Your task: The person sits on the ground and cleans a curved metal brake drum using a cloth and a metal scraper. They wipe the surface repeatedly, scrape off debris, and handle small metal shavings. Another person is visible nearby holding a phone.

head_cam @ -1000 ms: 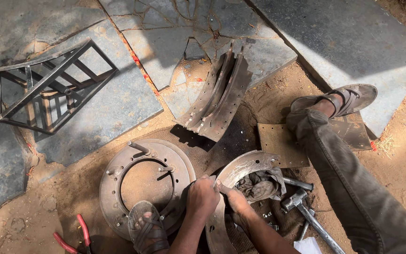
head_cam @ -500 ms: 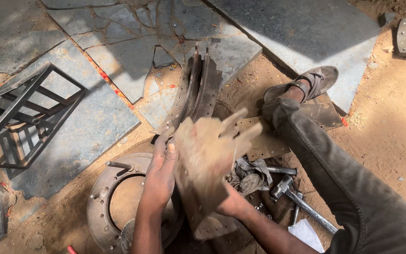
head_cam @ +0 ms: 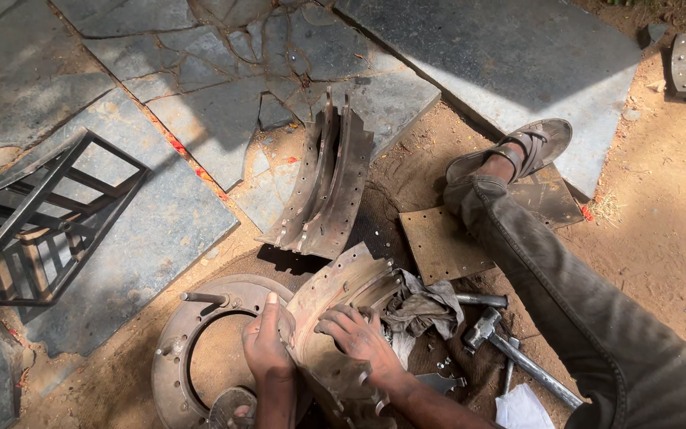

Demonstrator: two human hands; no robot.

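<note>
Curved brake shoe (head_cam: 343,306) stands on its edge on the dirt ground (head_cam: 660,238), low centre of the head view, between both hands. Left hand (head_cam: 267,349) is clamped on the shoe's left rim, fingers curled over the edge, thumb up along the metal. Right hand (head_cam: 359,338) lies half-spread on the concave inner face, fingers bent and pressing, not closed round anything (more a brace than a grip). From the right hand the shoe's free end runs off toward 1 o'clock; from the left hand the shoe sits right at 3 o'clock, touching. Both hands are on it, the left nearer the lower end. Long axis of the shoe goes from about 7 o'clock to 1 o'clock, arc bowing toward 10 o'clock, upper tip pointing at the grey rag (head_cam: 426,310). Round backing plate (head_cam: 200,349) lies flat just at 9 o'clock of the left hand, touching the shoe's base. A stack of spare shoes (head_cam: 327,187) leans at 12 o'clock, apart. Hammer (head_cam: 510,349) lies at 3 o'clock of the right hand, near. Metal frame (head_cam: 37,218) is well apart at 9 o'clock, on the stone slabs (head_cam: 510,63).
</note>
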